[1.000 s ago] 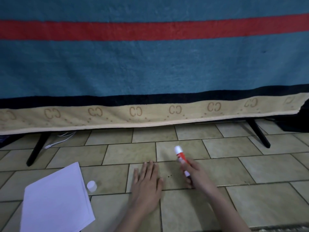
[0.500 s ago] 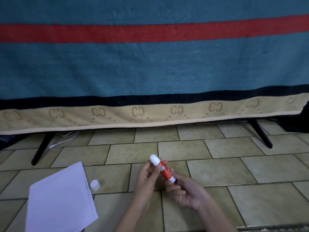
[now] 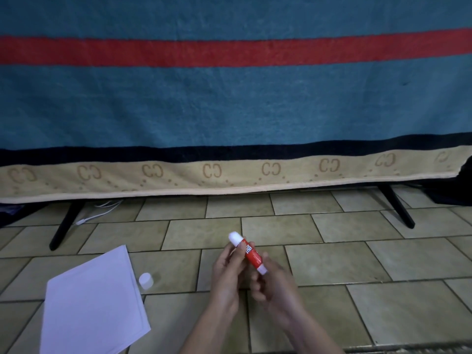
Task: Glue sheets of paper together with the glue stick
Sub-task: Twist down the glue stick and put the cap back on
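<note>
Both hands share the glue stick [image 3: 249,252] above the floor tiles, left hand [image 3: 226,273] pinching near its white top, right hand [image 3: 274,283] gripping the base, probably to uncap or twist it, paper [image 3: 94,306] waiting left.

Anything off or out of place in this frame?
Only minor: a small white cap sits loose on the tan tiled floor beside the white paper sheets, while both hands hold the red glue stick. Nothing spilled or damaged.
</note>
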